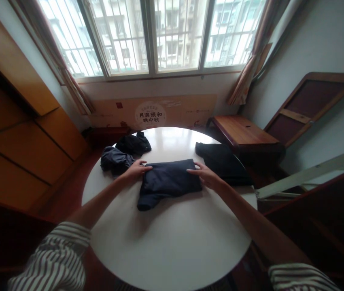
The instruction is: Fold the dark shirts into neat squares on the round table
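A dark navy garment, folded into a rough rectangle, is in the middle of the white round table. A short, sleeve-like part of it sticks out at its near left corner. My left hand grips its far left corner between thumb and fingers. At the far right corner my right hand pinches the cloth, thumb on top and fingers along the side. Whether the garment's far edge is lifted off the table I cannot tell.
Left of my left hand lie a crumpled dark grey garment and a crumpled black one. A flat folded black garment rests at the table's right edge. Beyond stand a wooden side table and a window wall; orange cabinets are at left.
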The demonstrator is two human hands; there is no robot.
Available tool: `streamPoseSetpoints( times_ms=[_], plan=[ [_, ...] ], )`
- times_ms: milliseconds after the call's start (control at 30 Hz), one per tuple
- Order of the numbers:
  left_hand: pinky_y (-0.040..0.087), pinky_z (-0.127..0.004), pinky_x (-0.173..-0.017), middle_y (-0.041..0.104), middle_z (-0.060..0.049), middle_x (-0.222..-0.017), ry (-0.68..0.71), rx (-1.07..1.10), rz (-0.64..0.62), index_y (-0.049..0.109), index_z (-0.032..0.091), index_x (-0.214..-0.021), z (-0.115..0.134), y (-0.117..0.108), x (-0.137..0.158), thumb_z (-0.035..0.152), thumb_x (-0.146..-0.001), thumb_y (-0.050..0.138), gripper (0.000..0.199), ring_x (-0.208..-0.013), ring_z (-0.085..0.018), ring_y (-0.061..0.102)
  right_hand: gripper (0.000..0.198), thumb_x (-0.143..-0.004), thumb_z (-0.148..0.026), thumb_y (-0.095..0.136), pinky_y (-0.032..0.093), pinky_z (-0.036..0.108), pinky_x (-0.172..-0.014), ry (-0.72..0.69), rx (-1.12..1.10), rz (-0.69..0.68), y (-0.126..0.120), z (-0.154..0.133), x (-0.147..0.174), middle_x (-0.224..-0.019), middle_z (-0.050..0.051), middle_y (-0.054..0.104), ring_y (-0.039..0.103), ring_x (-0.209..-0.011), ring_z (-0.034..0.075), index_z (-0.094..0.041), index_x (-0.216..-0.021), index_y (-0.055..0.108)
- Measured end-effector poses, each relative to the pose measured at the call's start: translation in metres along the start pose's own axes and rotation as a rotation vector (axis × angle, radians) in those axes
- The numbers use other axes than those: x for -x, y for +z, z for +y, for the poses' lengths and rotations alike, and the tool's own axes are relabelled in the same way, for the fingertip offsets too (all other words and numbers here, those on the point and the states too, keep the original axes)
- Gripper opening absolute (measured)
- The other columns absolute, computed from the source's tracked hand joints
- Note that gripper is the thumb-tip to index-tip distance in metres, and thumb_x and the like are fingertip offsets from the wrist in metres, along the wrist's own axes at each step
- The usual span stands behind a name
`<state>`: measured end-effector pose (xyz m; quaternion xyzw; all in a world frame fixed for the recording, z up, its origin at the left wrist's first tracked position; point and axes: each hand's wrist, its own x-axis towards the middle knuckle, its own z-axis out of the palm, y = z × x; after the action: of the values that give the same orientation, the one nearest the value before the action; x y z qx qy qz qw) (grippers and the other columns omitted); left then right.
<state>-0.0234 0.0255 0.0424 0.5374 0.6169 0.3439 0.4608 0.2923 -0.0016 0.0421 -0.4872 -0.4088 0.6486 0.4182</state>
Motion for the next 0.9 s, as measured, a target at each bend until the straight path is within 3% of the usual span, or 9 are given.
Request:
streamPoseSetpoints(
  times_ms=[100, 267, 333, 400, 467, 533, 600, 733, 900],
  plan=[
    [0.054, -0.024, -0.065, 0.068, -0.007, -0.089, -0.052, 0.008, -0.022, 0.054, 0.013, -0.128, -0.018, 0.0, -0.007, 0.031, -0.075, 0.082, 0.063, -0.077, -0.017, 0.069, 0.072, -0.058, -0.023, 0.091, 0.06, 0.032, -0.074, -0.023, -0.003, -0.033, -0.006, 0.012, -0.009, -0.086, 0.003, 0.074, 0.073, -0.077, 0.021, -0.02, -0.12, 0.053],
    [0.056, -0.032, -0.075, 0.066, -0.007, -0.093, 0.104, -0.217, 0.004, 0.057, 0.012, -0.124, -0.025, -0.012, -0.002, 0.041, -0.068, 0.084, 0.068, -0.085, -0.023, 0.068, 0.077, -0.065, -0.032, 0.087, 0.059, 0.043, -0.081, -0.095, 0.272, 0.008, -0.017, 0.011, -0.012, -0.09, 0.007, 0.073, 0.072, -0.083, 0.027, -0.016, -0.129, 0.048],
    [0.054, -0.038, -0.087, 0.064, -0.012, -0.105, 0.285, -0.428, 0.107, 0.058, 0.013, -0.124, -0.017, -0.01, 0.002, 0.041, -0.072, 0.081, 0.063, -0.098, -0.027, 0.066, 0.074, -0.071, -0.038, 0.082, 0.056, 0.05, -0.087, -0.254, 0.587, 0.159, -0.015, 0.004, -0.012, -0.101, 0.014, 0.072, 0.07, -0.094, 0.032, -0.013, -0.133, 0.048],
    [0.046, -0.043, -0.103, 0.059, -0.016, -0.121, 0.542, -0.611, 0.177, 0.057, 0.014, -0.127, -0.007, 0.0, 0.006, 0.039, -0.084, 0.069, 0.052, -0.117, -0.03, 0.058, 0.065, -0.082, -0.042, 0.072, 0.048, 0.054, -0.098, -0.521, 0.913, 0.28, -0.004, -0.004, -0.014, -0.118, 0.021, 0.066, 0.064, -0.11, 0.036, -0.011, -0.134, 0.051],
    [0.034, -0.043, -0.114, 0.053, -0.016, -0.137, 0.753, -0.736, 0.093, 0.053, 0.016, -0.134, 0.0, 0.016, 0.008, 0.038, -0.096, 0.052, 0.045, -0.132, -0.028, 0.047, 0.055, -0.093, -0.045, 0.057, 0.038, 0.052, -0.109, -0.767, 1.15, 0.189, 0.012, -0.007, -0.017, -0.133, 0.021, 0.059, 0.054, -0.126, 0.035, -0.012, -0.137, 0.053],
    [0.027, -0.045, -0.118, 0.047, -0.015, -0.147, 0.797, -0.845, -0.062, 0.047, 0.017, -0.142, -0.002, 0.033, 0.007, 0.04, -0.1, 0.042, 0.048, -0.14, -0.028, 0.038, 0.053, -0.098, -0.047, 0.046, 0.03, 0.05, -0.116, -0.861, 1.313, -0.052, 0.027, -0.001, -0.021, -0.143, 0.016, 0.054, 0.046, -0.135, 0.031, -0.018, -0.143, 0.05],
    [0.022, -0.049, -0.119, 0.041, -0.017, -0.153, 0.727, -0.94, -0.144, 0.041, 0.014, -0.147, -0.012, 0.045, 0.006, 0.042, -0.101, 0.039, 0.054, -0.144, -0.03, 0.033, 0.058, -0.099, -0.052, 0.041, 0.022, 0.053, -0.118, -0.814, 1.426, -0.193, 0.034, 0.012, -0.026, -0.149, 0.012, 0.049, 0.04, -0.141, 0.03, -0.024, -0.15, 0.043],
    [0.019, -0.052, -0.118, 0.038, -0.018, -0.155, 0.569, -1.002, -0.106, 0.04, 0.012, -0.148, -0.032, 0.045, 0.001, 0.047, -0.1, 0.037, 0.059, -0.146, -0.034, 0.029, 0.07, -0.098, -0.061, 0.032, 0.016, 0.054, -0.119, -0.629, 1.509, -0.119, 0.019, 0.035, -0.035, -0.159, 0.013, 0.033, 0.026, -0.148, 0.031, -0.02, -0.155, 0.033],
    [0.038, -0.038, -0.108, 0.06, -0.019, -0.134, 0.508, -0.845, -0.17, 0.059, 0.012, -0.13, -0.011, 0.01, -0.023, 0.051, -0.086, 0.06, 0.058, -0.126, -0.031, 0.054, 0.085, -0.09, -0.069, 0.045, 0.026, 0.05, -0.117, -0.415, 1.4, -0.181, -0.005, 0.007, -0.053, -0.154, 0.021, 0.038, 0.034, -0.144, 0.033, -0.011, -0.152, 0.037]
  ],
)
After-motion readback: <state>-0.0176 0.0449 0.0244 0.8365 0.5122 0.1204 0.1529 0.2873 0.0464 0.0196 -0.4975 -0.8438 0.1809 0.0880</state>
